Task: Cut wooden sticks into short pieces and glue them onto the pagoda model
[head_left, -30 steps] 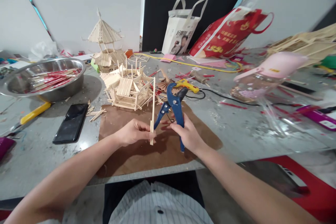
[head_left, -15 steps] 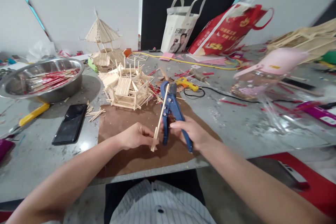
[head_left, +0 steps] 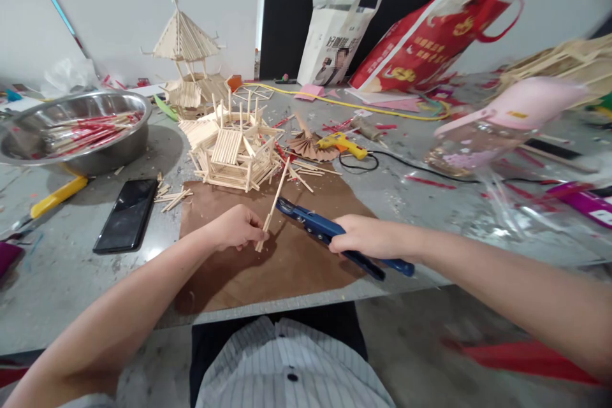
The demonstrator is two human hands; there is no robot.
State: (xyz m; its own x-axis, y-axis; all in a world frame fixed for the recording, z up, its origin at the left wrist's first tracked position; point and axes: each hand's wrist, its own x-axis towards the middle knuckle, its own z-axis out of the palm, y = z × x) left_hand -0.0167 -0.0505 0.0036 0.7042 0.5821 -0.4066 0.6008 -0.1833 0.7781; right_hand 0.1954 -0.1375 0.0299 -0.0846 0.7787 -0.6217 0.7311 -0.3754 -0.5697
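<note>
My left hand (head_left: 240, 228) pinches the lower ends of thin wooden sticks (head_left: 276, 199), one long and slanting up, over a brown sheet (head_left: 229, 284). My right hand (head_left: 356, 236) is wrapped round the handles of a blue cutter (head_left: 315, 224). The cutter's head points left, close beside the long stick; whether they touch is unclear. Beyond my hands stands a wooden stick model (head_left: 234, 156) with railings and small roof panels. Loose short sticks (head_left: 174, 199) lie left of the brown sheet.
A steel bowl (head_left: 129, 140) of sticks, a yellow-handled knife (head_left: 60, 196) and a phone (head_left: 127, 217) are at left. Behind stands a roofed stick tower (head_left: 186, 44). A yellow glue gun (head_left: 344, 143) and a pink-lidded bottle (head_left: 507, 121) lie to the right.
My right hand has moved right, and the cutter has swung from upright to slanting with its head leftward. My left hand and the sticks have shifted slightly left and up.
</note>
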